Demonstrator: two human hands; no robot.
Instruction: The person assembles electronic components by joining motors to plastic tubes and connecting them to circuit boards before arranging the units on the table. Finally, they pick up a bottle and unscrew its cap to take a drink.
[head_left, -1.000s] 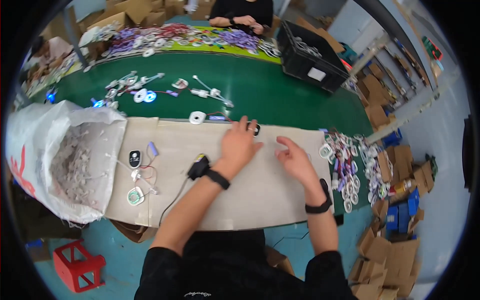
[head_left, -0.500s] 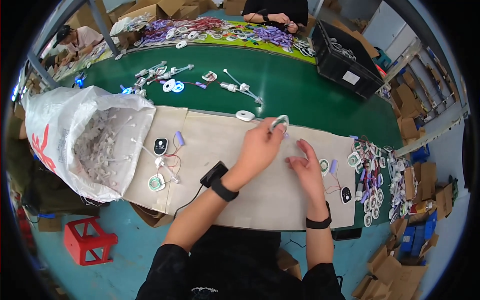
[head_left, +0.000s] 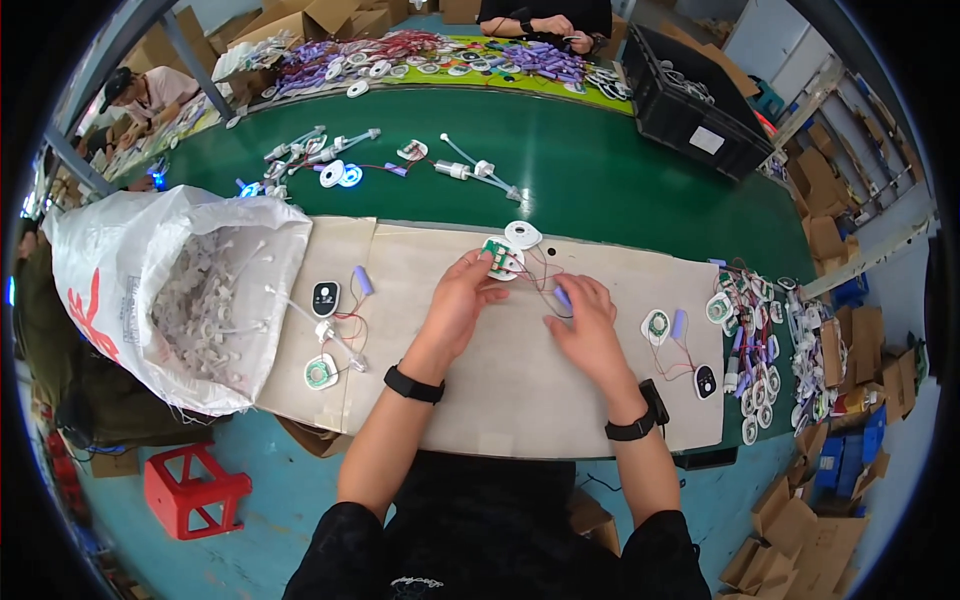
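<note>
My left hand pinches a white oval housing with a green circuit board at its fingertips, above the far edge of the cardboard sheet. Thin red wires run from it toward a purple cylindrical battery. That battery lies at the curled fingers of my right hand, its right end hidden beneath them. Just beyond the board rests a white oval ring-shaped cover. To the left lies a wired set with a black-faced oval panel, and another black-faced panel with its wires is at the right.
A white woven sack of clear plastic fittings leans on the sheet's left side. Wired parts pile up at the right. Tube assemblies and lit blue rings lie on the green table. A black crate stands far right; co-workers sit beyond.
My left hand has moved left and nearer with the housing, now showing its green board. My right hand has shifted slightly left, to the battery. Wires are now spread between both hands.
</note>
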